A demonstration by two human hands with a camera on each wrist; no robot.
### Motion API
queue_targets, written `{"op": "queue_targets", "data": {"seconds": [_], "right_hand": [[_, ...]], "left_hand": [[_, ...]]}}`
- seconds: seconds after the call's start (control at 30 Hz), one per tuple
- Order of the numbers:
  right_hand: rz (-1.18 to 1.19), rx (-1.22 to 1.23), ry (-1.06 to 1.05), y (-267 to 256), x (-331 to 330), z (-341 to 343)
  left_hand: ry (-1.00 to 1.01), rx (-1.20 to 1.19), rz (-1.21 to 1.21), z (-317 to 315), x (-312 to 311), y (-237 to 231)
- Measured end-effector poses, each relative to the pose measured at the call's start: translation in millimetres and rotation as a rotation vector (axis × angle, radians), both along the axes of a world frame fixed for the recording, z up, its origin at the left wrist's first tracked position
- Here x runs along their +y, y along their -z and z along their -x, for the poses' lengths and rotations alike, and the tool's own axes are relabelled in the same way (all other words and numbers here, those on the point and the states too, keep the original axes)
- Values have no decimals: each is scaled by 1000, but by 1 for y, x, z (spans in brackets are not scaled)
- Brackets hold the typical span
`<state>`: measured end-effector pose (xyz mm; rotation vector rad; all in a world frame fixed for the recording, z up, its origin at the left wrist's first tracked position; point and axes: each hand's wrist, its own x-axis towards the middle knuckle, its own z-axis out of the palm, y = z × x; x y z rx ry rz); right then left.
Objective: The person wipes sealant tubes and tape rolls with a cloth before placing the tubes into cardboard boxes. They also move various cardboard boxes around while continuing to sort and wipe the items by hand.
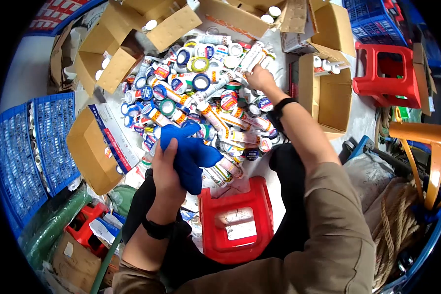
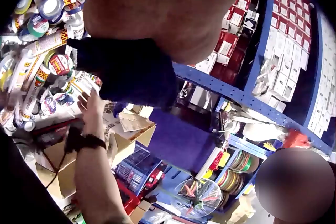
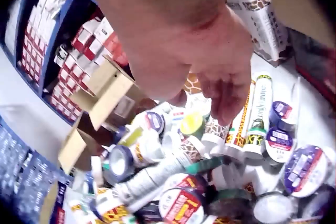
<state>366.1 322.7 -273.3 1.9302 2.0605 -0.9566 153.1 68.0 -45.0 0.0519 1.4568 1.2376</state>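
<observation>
A bundled blue cloth (image 1: 186,152) is gripped in my left hand (image 1: 169,171), over the near left part of a heap of tape rolls and printed tubes (image 1: 213,117). The left wrist view shows the same cloth (image 2: 131,71) as a dark shape below the palm (image 2: 152,14). At the heap's far right side, my right hand (image 1: 263,80) reaches down onto white tubes. In the right wrist view its thumb and bent fingers (image 3: 228,98) hold a brown giraffe-print tube (image 3: 193,84); the fingers partly hide it.
Open cardboard boxes (image 1: 330,100) ring the heap's far side and right. A red stool (image 1: 210,235) stands between the knees, another (image 1: 411,73) at the far right. Blue crates (image 1: 56,142) line the left. Coiled rope (image 1: 394,220) lies at the near right.
</observation>
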Motion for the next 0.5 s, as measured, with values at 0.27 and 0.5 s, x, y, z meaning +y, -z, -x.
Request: {"op": "queue_targets", "data": {"seconds": [0.27,0.5], "right_hand": [[187,-19,494,67,-1,48],[209,56,635,92,14,28]], "left_hand": [[-7,-33,3,1,-3,-25],[-25,-75,-27,16,-8,-32]]}}
